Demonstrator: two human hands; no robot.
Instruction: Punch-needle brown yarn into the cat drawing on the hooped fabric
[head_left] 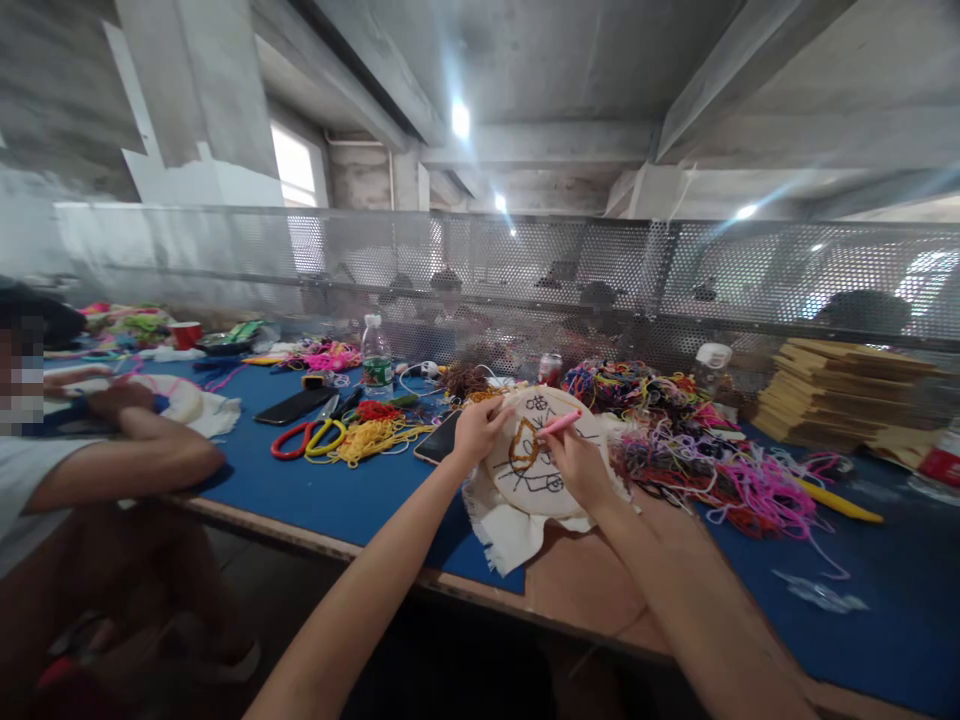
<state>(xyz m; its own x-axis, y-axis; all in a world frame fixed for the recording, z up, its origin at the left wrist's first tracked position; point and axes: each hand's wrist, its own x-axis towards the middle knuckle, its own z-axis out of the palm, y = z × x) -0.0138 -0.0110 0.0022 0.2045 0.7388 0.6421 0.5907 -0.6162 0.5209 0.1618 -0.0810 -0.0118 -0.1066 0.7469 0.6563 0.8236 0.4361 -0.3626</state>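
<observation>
A round embroidery hoop (504, 478) with white cloth stretched in it leans at the table's edge in front of me. The cloth bears a dark line drawing, with part of it outlined in golden-brown yarn. At the hoop's upper left rim, my left hand (478, 432) is closed on it. My right hand (576, 462) grips a pink punch needle (562, 422) over the right half of the cloth; its tip is too small to make out. Loose frayed cloth (510, 535) hangs below the hoop. Partly behind my left hand lies a dark phone (436, 440).
Scissors (307, 440) with red and yellow handles lie left, beside yellow yarn (367, 440). Tangled yarn (780, 490) and stacked brown cardboard (832, 395) sit right. A water bottle (376, 358) stands behind. A co-worker's arm (142, 455) rests at far left. Perforated metal panels (495, 250) rise behind the table.
</observation>
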